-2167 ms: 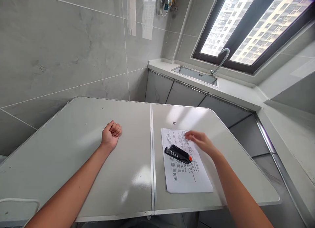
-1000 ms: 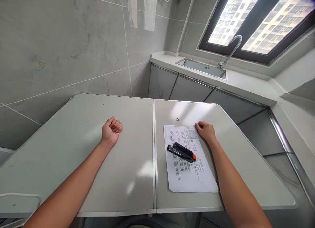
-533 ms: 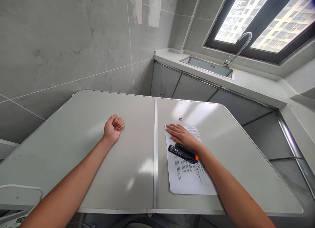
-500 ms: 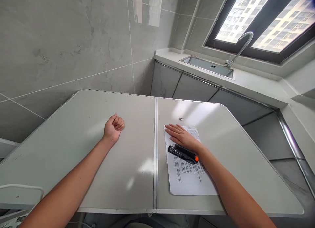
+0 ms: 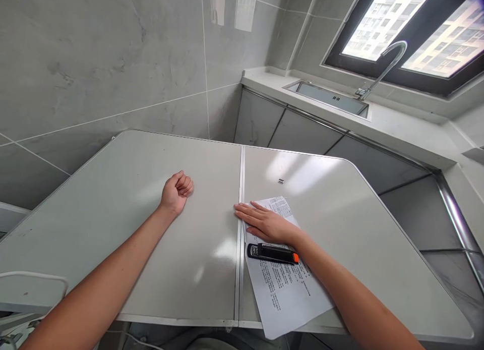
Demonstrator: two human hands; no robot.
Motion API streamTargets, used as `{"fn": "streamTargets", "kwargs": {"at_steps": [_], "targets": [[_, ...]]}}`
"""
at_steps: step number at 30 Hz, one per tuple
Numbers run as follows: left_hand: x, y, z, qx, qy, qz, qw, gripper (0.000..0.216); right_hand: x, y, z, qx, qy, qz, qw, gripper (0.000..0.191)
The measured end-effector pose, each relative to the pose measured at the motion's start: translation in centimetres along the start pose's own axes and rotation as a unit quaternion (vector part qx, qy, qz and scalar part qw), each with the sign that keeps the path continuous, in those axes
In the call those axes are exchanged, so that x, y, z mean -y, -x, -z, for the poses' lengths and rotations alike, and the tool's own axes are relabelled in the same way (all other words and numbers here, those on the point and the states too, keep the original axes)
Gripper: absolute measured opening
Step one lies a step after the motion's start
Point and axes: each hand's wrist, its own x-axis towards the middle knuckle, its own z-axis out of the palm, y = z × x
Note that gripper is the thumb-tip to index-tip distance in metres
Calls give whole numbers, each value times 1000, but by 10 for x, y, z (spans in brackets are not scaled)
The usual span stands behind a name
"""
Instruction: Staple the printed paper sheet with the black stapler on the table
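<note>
My right hand [image 5: 269, 224] lies flat and open on printed paper sheets [image 5: 287, 309], its fingertips reaching to the table's centre seam. Just below the palm, a black stapler [image 5: 273, 253] with an orange end rests on the paper. The sheets are turned at a slant, and their near corner hangs over the front edge of the table. On the left half of the table my left hand [image 5: 177, 192] rests as a closed fist, touching only the tabletop; nothing shows in it. Beyond the paper lie small metal staple strips [image 5: 281, 181].
The folding table [image 5: 204, 198] has a metal seam [image 5: 239, 229] down its middle. Behind it on the right, a counter [image 5: 408, 118] holds a sink [image 5: 328, 99] with a tall tap [image 5: 383, 70] under a window. A tiled wall [image 5: 113, 52] stands behind on the left.
My right hand has slid left and towards me, dragging the paper and stapler along. The sheets have turned and now poke past the front edge. My left hand stays put.
</note>
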Motion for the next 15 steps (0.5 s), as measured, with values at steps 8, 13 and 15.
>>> {"fn": "streamTargets", "kwargs": {"at_steps": [8,13,15], "targets": [[2,0,2,6,1,-2,1000,54,3,1,1,-20,-12,8,1000,62],[3,0,3,4,-1,-3,1000,54,2,1,9,-107,-38,-115,987,55],[3,0,2,5,-4,-3,1000,53,1,2,13,-122,-77,-124,982,49]]}}
